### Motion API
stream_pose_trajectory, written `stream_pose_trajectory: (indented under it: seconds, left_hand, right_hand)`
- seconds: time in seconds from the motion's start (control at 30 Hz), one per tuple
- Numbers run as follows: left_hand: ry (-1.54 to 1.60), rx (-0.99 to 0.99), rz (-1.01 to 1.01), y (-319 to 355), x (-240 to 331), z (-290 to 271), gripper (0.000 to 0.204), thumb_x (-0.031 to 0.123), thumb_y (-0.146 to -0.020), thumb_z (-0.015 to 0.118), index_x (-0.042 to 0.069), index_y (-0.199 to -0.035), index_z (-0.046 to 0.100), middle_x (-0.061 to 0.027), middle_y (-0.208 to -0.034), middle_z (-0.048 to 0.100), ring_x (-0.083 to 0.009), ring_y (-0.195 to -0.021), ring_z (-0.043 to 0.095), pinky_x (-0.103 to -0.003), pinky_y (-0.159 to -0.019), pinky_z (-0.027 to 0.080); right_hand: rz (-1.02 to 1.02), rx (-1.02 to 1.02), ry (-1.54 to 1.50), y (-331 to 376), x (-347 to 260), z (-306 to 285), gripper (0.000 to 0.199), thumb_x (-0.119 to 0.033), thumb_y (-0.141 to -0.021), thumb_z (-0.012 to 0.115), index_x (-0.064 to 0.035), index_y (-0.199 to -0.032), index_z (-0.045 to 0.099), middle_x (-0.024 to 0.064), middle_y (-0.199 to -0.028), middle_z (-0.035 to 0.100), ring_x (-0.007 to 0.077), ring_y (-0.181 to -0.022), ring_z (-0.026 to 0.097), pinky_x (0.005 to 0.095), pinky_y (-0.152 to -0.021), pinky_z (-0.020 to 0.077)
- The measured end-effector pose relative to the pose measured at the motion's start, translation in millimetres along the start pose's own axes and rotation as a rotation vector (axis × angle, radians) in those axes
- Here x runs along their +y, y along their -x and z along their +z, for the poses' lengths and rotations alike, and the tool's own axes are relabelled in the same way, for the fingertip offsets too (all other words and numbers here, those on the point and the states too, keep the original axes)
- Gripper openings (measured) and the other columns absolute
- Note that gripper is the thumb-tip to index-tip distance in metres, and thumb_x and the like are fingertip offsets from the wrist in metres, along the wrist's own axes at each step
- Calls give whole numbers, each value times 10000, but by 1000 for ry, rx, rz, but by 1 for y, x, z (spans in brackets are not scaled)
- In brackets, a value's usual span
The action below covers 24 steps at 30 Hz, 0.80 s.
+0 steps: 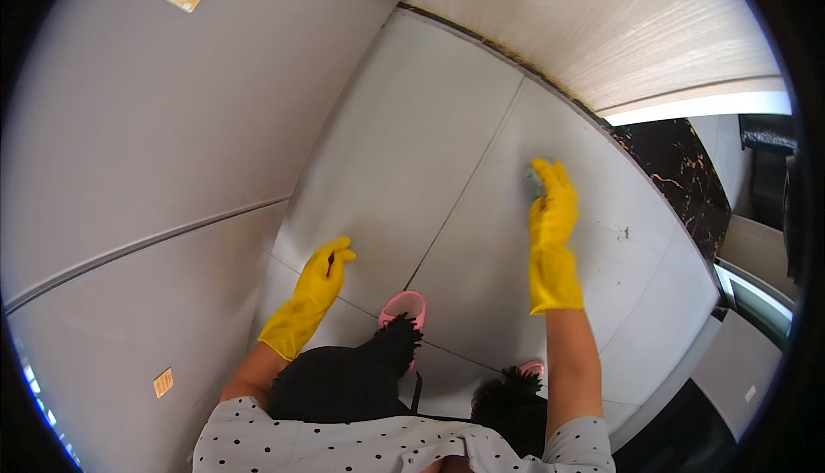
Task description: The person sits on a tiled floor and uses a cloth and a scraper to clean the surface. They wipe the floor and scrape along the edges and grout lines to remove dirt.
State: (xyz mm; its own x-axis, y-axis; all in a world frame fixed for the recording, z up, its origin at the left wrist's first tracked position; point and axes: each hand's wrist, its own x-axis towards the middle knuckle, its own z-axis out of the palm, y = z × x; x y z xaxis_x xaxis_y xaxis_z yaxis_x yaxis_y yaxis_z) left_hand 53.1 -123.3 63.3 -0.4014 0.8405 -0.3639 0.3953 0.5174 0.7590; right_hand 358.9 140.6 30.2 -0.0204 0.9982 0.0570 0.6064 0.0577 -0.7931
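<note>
Right hand [556, 204] stretches forward, grip around grey pad [534, 184]; left hand [326, 270] (also yellow-gloved) hangs unclenched above tiled floor [412, 138].

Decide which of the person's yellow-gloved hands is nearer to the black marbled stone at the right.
Right. The right hand is left of the black marbled stone, with floor tile between; the left hand is much farther left, near a pink slipper.

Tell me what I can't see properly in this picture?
All in the head view:
Grey thing: mostly hidden by the gloved right hand.
Right pink shoe: mostly hidden by the fluffy black cuff.
Floor specks: too small to identify.
Dark thing at far right: cut off by the lens rim.
</note>
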Motion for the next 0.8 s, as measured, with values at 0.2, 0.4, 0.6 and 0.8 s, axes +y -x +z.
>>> stream_pose_trajectory:
  seconds: [0.2, 0.4, 0.6, 0.8]
  left_hand:
    - [-248, 137, 416, -105, 32, 23, 286, 46, -931, 537, 31, -1211, 592, -149, -1004, 689, -337, -926, 650, -394, -864, 502]
    - [-494, 155, 478, -227, 84, 37, 366, 64, -862, 550, 13, -1223, 585, -192, -968, 668, -403, -903, 611, -465, -779, 494]
    - [-512, 277, 478, -241, 86, 61, 427, 54, -826, 545, -45, -1240, 564, -207, -808, 626, -403, -737, 587, -487, -665, 468]
    - [-473, 272, 566, -246, 84, 63, 475, 46, -798, 538, -41, -1264, 558, -192, -778, 612, -393, -703, 575, -479, -654, 460]
  right_hand:
    - [-8, -520, 489, 55, -70, 22, 412, -158, -781, 691, -244, -1184, 671, 153, -1437, 493, 397, -1109, 584, 433, -891, 514]
    - [-35, -472, 494, 51, -28, 64, 381, -168, -802, 700, -203, -1179, 663, 99, -1377, 549, 373, -1071, 591, 433, -872, 515]
    - [21, -256, -103, -44, -68, 87, 458, -33, -802, 663, -142, -1241, 589, 86, -1189, 645, 295, -981, 635, 361, -833, 524]
    - [2, -169, -271, -107, -110, 147, 424, -138, -879, 658, -115, -1290, 557, 123, -1159, 649, 284, -999, 638, 341, -845, 520]
